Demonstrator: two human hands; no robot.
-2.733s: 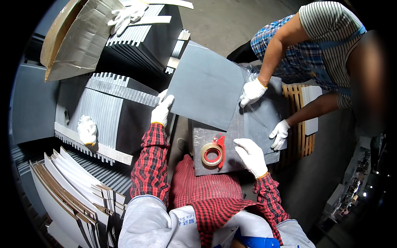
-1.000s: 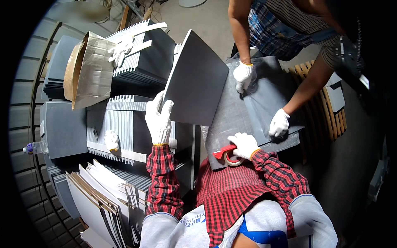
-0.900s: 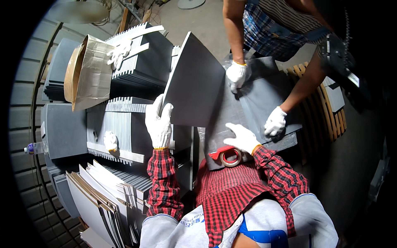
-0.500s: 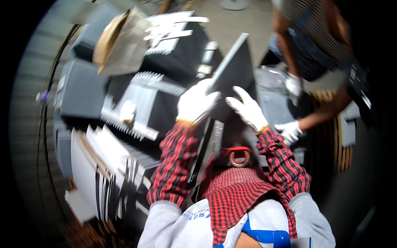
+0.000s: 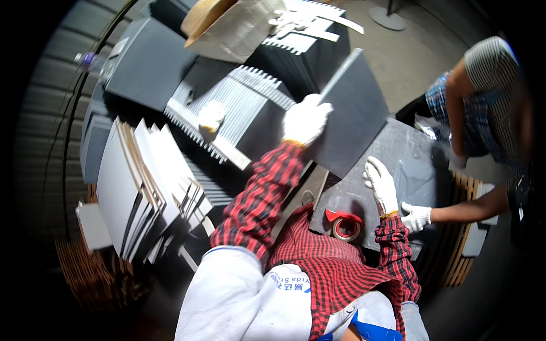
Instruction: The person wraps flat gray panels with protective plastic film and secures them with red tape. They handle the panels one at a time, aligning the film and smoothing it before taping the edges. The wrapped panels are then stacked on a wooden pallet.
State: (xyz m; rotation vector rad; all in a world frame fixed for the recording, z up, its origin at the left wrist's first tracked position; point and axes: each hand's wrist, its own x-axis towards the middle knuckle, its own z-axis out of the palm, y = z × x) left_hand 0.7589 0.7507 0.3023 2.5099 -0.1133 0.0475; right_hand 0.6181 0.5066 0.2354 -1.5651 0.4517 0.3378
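Evidently, the grey slab (image 5: 358,116) should be treated as stiff and probably heavy for its thinness; its corners could be chipped by a knock, and its smooth face might slip under a glove. It would be held most surely by two opposite edges rather than pinched at one corner. A flat, four-sided sheet is seen, dull dark grey on its broad face, with a paler narrow edge. It is held up at a steep tilt, beyond the tape dispenser (image 5: 344,225). Its pale edge is gripped by the gloved left hand (image 5: 307,120), beyond and left of the tape dispenser; the fingertips there cannot be made out. By the gloved right hand (image 5: 380,184), beyond and right of the tape dispenser, nothing is held: its fingers are stretched out, and no contact with the slab is seen. Farther right of the tape dispenser, a co-worker's gloved hand (image 5: 416,217) is seen close to the right sleeve. Under the tape dispenser lies a dark worktop (image 5: 401,142); well to its left, a row of slabs (image 5: 242,109) is packed on edge
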